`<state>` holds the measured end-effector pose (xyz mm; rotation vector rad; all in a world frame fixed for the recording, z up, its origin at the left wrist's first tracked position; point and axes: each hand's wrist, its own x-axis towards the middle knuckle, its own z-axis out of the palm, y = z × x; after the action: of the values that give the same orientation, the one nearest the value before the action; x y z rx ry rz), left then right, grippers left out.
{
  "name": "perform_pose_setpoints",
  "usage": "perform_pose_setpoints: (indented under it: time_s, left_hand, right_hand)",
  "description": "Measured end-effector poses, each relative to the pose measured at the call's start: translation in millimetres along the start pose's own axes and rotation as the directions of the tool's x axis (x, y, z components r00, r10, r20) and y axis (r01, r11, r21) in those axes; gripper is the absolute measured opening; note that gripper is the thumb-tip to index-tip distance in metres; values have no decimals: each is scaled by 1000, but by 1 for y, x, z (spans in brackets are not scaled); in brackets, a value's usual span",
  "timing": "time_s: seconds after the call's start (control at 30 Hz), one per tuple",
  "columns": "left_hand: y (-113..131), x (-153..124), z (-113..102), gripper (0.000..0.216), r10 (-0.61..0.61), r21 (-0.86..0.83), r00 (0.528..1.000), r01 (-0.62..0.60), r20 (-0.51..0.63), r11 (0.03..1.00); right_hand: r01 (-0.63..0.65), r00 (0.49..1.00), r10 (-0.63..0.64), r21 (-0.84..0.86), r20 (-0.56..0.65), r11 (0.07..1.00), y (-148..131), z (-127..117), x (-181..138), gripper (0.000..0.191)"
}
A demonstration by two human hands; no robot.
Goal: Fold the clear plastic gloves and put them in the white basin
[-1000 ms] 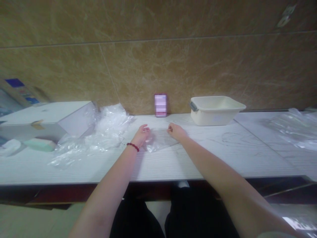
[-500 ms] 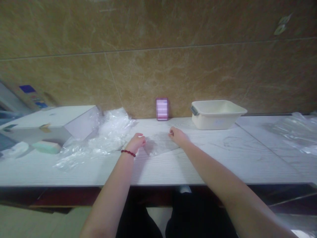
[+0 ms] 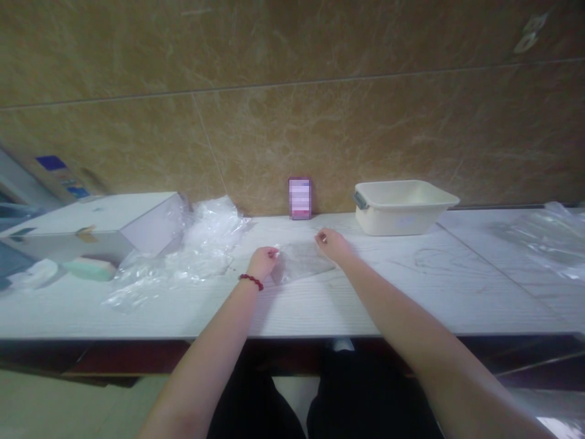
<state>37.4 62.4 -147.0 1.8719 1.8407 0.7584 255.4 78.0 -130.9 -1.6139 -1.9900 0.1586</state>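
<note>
A clear plastic bag lies nearly flat on the white wood-grain tabletop, stretched between my two hands. My left hand, with a red bead bracelet at the wrist, pinches the bag's left edge. At its upper right corner, my right hand has its fingers closed on the film; the exact grip there is partly hidden. Just beyond the bag, a phone with a blurred-out screen stands upright near the wall.
A cream plastic basin with a grey handle stands at the back right. Crumpled clear bags lie to the left, beside a white box and a pale green sponge-like block. More clear film lies far right.
My left hand has shifted a little to the right along the bag, its fingers now pinched at the edge. My right hand has hardly moved, and the view has tilted slightly.
</note>
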Motion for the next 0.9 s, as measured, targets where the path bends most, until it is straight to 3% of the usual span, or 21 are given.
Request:
perform_pose_setpoints:
  time_s: [0.1,0.23,0.3,0.4,0.57,0.7,0.8,0.9]
  left_hand:
    - [0,0,1,25,30,59,999,-29,-15,998]
    - [1,0,1,27,39,103,999,-37,-18,994]
    - [1,1,1,28,29,122,999,-27,-17,992]
    - [0,1,1,29,28,127,1000,-27,-7,991]
    - [4,-2,-3,29,64,176,998,-61,-16,983]
    - [17,-12,-6,29,259,343,957,-201,-132,918]
    - [33,-22,-1,31,414,385,910,-380,-5,841]
    - [43,-31,7,35,480,403,860,-507,175,762]
  right_hand:
    - [121,993,-121,-3,14,993,-10,-8,-7,23]
    - [332,923,-325,-1,208,943,-29,-1,-19,31]
    - [393,881,-368,-25,296,919,-36,8,-24,34]
    - [441,852,-384,-92,355,893,-40,21,-28,38]
    - [405,873,-310,-207,375,891,-37,29,-34,48]
    - [390,873,-291,-202,392,898,-39,27,-36,49]
    - [390,870,-295,-186,395,902,-41,24,-37,48]
    - [396,870,-304,-183,388,900,-41,23,-38,48]
